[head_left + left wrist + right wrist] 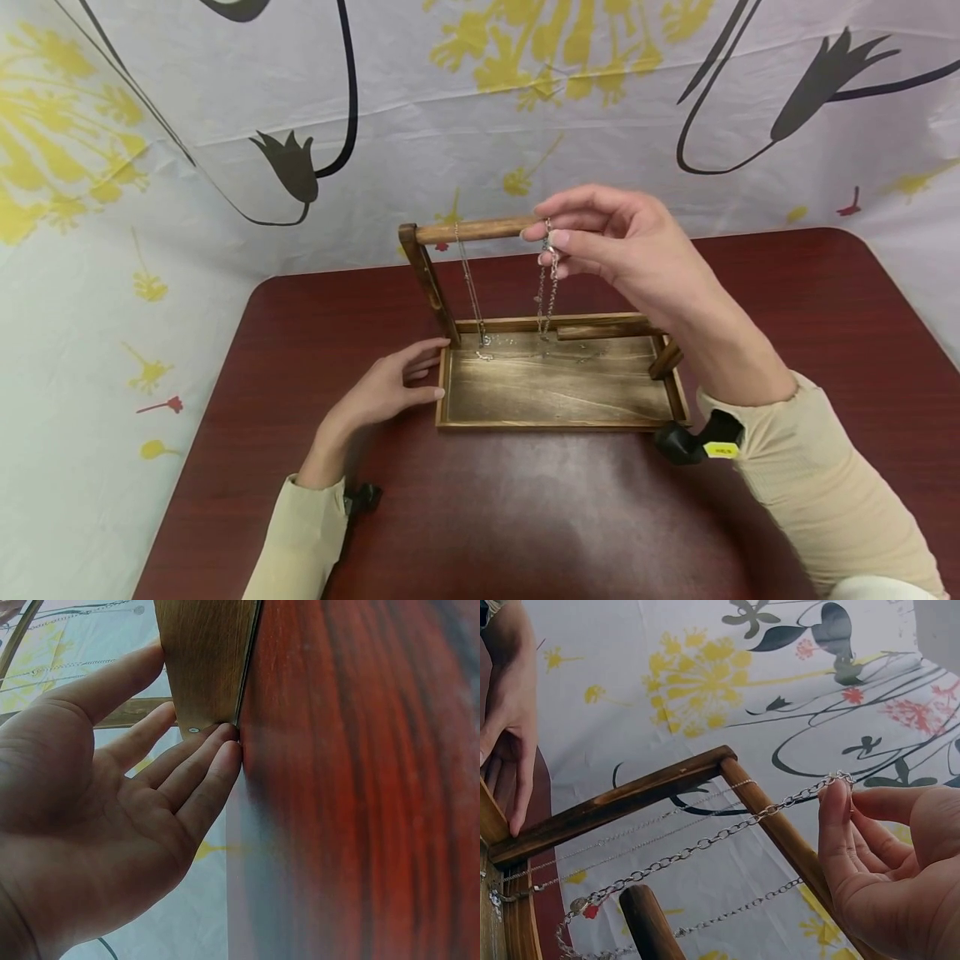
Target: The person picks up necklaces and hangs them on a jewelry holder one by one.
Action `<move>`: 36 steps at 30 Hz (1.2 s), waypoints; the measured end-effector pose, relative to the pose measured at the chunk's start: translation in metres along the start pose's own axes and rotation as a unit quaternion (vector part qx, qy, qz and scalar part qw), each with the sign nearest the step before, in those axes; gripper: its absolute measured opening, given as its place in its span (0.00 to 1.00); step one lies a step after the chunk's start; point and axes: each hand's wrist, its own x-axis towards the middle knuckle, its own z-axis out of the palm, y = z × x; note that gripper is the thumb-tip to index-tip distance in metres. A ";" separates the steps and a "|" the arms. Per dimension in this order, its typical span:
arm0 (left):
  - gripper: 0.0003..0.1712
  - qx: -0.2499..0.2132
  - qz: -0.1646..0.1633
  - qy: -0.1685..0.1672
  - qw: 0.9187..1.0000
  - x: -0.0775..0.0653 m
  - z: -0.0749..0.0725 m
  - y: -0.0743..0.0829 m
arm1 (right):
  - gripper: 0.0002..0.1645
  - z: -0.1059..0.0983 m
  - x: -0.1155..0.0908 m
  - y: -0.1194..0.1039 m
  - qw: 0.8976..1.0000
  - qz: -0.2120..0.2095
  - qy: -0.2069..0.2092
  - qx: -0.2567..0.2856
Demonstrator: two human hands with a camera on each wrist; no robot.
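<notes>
Head view first: up at the crossbar [487, 229] of a wooden jewelry stand [431, 285], the right hand [630, 242] pinches a silver chain necklace [552, 289], two strands dangling toward the tray base [555, 427]. A finer necklace [468, 279] hangs further left, while the left hand [390, 379] touches the tray's left end on the dark red desk [525, 508].

Over to the left wrist: fingers [210, 769] nearly straight, slightly spread, tips against the wood. Light, steady bracing looks right here; a hard shove could slide the stand.

Now the right wrist: thumb and fingers grip the chain's top; one strand crosses before the crossbar, the other disappears behind it. Whether it rests on the wood, I can't tell. Gentle pinch, strands apart, slack well clear of the finer necklace and the lower rod [649, 924]: a snag looks the main risk.
</notes>
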 end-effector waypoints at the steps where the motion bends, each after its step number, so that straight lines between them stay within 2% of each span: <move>1: 0.40 0.000 0.000 0.001 1.000 0.000 0.000 0.000 | 0.16 0.001 0.001 0.001 1.000 0.002 -0.002 -0.003; 12: 0.40 0.005 -0.003 0.001 1.000 -0.001 -0.001 0.000 | 0.18 0.012 0.006 0.009 0.998 0.019 -0.022 -0.047; 21: 0.41 0.002 -0.008 0.000 1.000 -0.002 -0.001 0.004 | 0.21 0.020 0.012 0.011 0.996 0.023 -0.021 -0.082; 36: 0.40 -0.008 -0.007 0.000 1.000 0.001 -0.001 0.002 | 0.21 0.027 0.015 0.017 0.997 0.021 -0.026 -0.063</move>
